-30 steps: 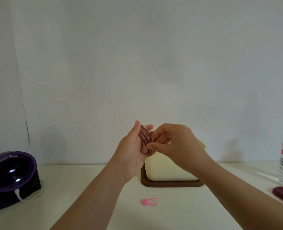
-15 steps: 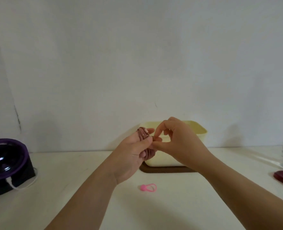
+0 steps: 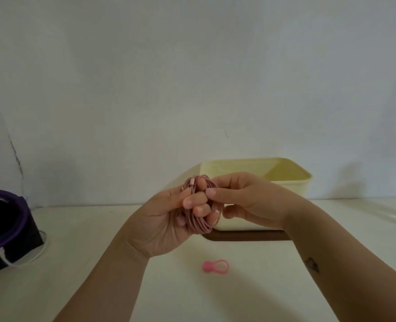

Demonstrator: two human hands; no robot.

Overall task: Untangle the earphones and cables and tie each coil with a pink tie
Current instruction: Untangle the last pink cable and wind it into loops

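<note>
A coil of dusty-pink cable (image 3: 198,223) is wound round the fingers of my left hand (image 3: 169,219), which grips it above the table in front of the cream box. My right hand (image 3: 245,198) is right beside it, thumb and forefinger pinching the coil's right side. A small pink tie (image 3: 215,266) with a loop lies flat on the table below the hands, apart from both. Part of the coil is hidden behind my fingers.
A cream box (image 3: 287,182) on a brown base (image 3: 245,235) stands behind my hands against the wall. A black and purple device (image 3: 4,224) with a white cord sits at the left edge. The white tabletop (image 3: 99,240) stretches across the view.
Both hands have dropped lower in front of the box with the coil. My left palm has turned up and my right fingers have closed in on the coil's side.
</note>
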